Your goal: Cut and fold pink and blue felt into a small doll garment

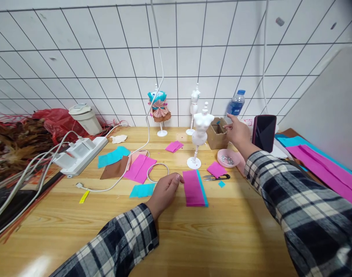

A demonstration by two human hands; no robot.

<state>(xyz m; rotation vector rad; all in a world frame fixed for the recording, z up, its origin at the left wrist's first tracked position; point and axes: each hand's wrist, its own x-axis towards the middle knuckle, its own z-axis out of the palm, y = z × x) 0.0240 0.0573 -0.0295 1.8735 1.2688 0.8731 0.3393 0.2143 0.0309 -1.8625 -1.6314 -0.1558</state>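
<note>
My left hand is closed, thumb pressed to the curled fingers, beside the left edge of a pink sheet with a blue strip along its right side. Whether anything is pinched in it is hidden. My right hand reaches over the right side of a small cardboard box, fingers apart, with nothing visible in them. Thread snips lie under a small pink piece. Behind the pink sheet stands a bare white mini dress form.
A pink dish holds small shiny pieces. A water bottle, a phone, another white form and a decorated form stand farther back. Pink, blue and brown sheets, a white cable and a power strip lie left.
</note>
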